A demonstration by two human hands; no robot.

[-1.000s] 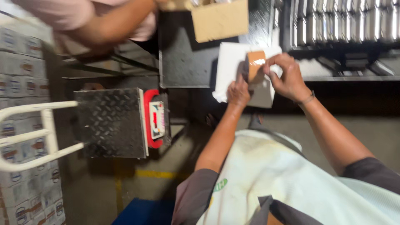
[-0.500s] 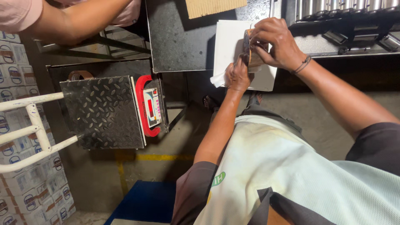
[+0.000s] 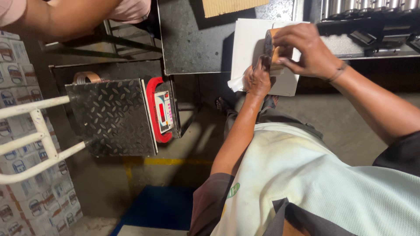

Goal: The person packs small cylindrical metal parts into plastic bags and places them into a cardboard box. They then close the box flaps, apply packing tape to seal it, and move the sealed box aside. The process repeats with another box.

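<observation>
Nearest, a pale apron (image 3: 323, 183) is seen over the person's front. Further out, the left hand (image 3: 258, 78) is curled against the edge of a white flat box (image 3: 249, 43), apparently pinching something small there. A brown tape roll (image 3: 271, 43) is gripped by the right hand (image 3: 306, 50) and pressed onto that box, which lies on the dark table (image 3: 197, 39). Off to the left, a platform scale (image 3: 113, 116) stands on the floor, and another person's arm (image 3: 65, 17) is stretched above it.

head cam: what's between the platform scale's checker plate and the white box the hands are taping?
In the head view, the scale's red-framed display sits right beside the checker plate, then bare floor and a dark table's edge before the white box.
</observation>
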